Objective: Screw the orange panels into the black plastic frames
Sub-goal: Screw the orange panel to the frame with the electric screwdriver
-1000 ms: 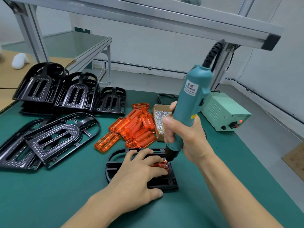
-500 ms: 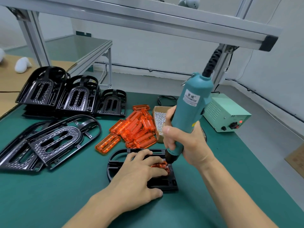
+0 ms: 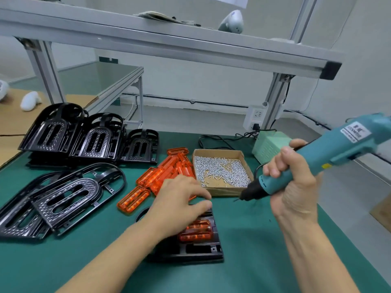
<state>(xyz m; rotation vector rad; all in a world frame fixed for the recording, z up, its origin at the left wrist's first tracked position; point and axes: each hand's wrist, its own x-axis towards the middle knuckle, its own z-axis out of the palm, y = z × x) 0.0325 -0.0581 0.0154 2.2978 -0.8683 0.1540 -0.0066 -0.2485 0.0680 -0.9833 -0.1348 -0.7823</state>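
The right hand point(image 3: 293, 182) is wrapped around the grip of a teal electric screwdriver point(image 3: 321, 157), which is raised off the bench and tilted, its black nose and bit pointing down-left at the near right corner of the cardboard box of screws point(image 3: 220, 172). The left hand point(image 3: 179, 205) lies palm down with its fingers bent over the far end of the black plastic frame point(image 3: 196, 249), which sits flat on the green bench mat point(image 3: 254, 240) near the front edge, around the middle; whether those fingers clasp the frame or only press on it cannot be told. An orange panel point(image 3: 197, 231) is seated in that frame, showing just beside the hand. Loose orange panels point(image 3: 167, 172) are heaped left of the screw box, one more point(image 3: 133, 198) lying apart toward the front. More black frames point(image 3: 63, 197) lie flat at the left edge, and others point(image 3: 91, 136) stand stacked toward the back left corner. A pale green power supply point(image 3: 268, 144) sits behind the box.
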